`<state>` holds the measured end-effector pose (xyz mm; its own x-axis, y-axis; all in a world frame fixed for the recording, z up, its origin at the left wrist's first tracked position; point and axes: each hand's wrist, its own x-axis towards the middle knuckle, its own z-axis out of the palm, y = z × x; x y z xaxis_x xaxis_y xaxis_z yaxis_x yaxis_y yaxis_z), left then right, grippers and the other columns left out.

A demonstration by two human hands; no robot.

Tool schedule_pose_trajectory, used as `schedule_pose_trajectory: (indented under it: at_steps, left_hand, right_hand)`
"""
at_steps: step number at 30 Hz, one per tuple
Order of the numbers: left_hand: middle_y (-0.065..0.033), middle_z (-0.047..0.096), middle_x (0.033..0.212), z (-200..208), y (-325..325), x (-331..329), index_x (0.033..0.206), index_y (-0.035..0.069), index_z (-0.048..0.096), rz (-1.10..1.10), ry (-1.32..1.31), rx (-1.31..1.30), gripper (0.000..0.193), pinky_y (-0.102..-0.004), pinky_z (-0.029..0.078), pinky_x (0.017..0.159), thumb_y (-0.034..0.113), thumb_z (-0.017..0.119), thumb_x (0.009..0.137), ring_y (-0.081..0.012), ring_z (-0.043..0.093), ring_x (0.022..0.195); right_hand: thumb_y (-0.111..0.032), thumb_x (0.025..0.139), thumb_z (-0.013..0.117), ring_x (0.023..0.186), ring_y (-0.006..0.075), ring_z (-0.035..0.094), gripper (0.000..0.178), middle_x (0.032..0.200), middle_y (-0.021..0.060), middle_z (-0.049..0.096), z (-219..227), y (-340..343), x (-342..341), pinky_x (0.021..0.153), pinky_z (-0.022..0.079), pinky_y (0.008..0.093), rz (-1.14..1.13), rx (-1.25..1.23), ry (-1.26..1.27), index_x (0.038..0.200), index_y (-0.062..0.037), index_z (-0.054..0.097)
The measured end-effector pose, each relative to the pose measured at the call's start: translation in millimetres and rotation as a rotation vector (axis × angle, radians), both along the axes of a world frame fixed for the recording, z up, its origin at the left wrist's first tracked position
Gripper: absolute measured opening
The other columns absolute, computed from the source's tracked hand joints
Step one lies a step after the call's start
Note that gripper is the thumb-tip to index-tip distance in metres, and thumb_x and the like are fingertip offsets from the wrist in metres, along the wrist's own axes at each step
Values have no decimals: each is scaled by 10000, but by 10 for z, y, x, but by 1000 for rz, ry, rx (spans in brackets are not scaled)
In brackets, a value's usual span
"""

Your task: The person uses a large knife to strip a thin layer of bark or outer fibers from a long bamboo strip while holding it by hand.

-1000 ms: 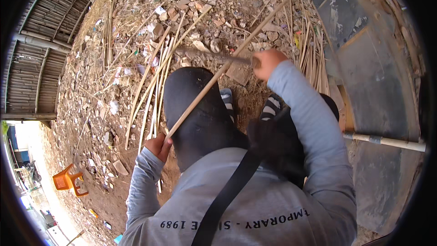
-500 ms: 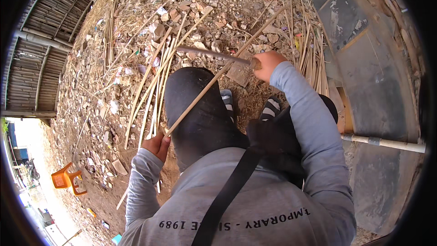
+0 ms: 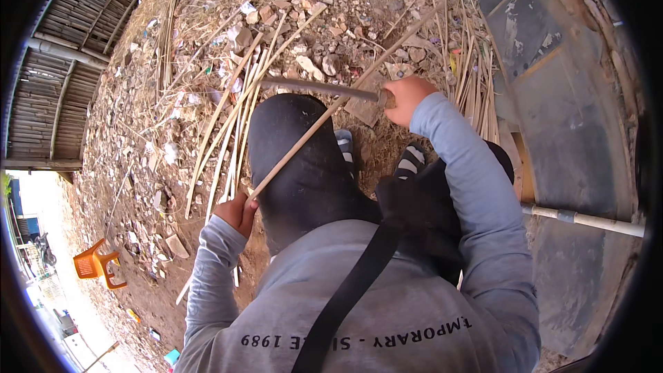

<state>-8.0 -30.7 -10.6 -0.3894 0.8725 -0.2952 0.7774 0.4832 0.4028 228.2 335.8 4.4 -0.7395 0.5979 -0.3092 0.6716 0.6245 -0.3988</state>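
My left hand (image 3: pixel 235 214) is closed round the near end of a long, thin bamboo strip (image 3: pixel 297 148). The strip slants up to the right across my left thigh, and its far end reaches over the rubble. In my right hand (image 3: pixel 409 100) is the handle of a machete (image 3: pixel 314 87) with a long, dark blade. The blade points left and crosses the strip beyond my knees; whether its edge cuts into the bamboo cannot be made out. Several pale split bamboo strips (image 3: pixel 231 124) lie on the ground left of my left knee.
Stony ground (image 3: pixel 331 0) with dry straw and litter spreads ahead. More bamboo strips (image 3: pixel 476 76) lie at the right beside grey panels (image 3: pixel 570 138) and a pole (image 3: pixel 587 220). An orange plastic chair (image 3: pixel 97 262) stands at lower left, below a bamboo slat wall (image 3: pixel 41 103).
The machete blade has swung slightly, its tip now lower and nearer me. Both hands keep their grips, and the bamboo strip lies almost as before.
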Motion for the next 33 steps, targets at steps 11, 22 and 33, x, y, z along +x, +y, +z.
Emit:
schedule_pose_trajectory:
  at_steps: [11,22,33]
  left_hand:
    - [-256,596,658,-54,-41,33,906,21,517,-30,61,24,321,-531,462,594,333,499,981,-477,604,674]
    - [-269,586,652,-76,-1,57,881,7,517,-12,48,64,346,-523,463,580,337,498,983,-484,594,654]
    - [-261,593,653,-99,62,91,922,13,516,-11,40,74,325,-535,466,586,334,514,973,-483,602,655]
  right_hand:
    - [-283,699,704,908,372,652,436,944,188,690,-12,-16,3,821,522,421,40,138,10,1074,-63,679]
    - [-295,726,660,995,360,645,467,1061,191,678,-225,87,78,902,512,411,-50,29,51,1143,-84,660]
    - [-271,723,685,896,382,655,424,947,218,681,-52,67,102,818,528,437,-118,59,25,1087,-54,683]
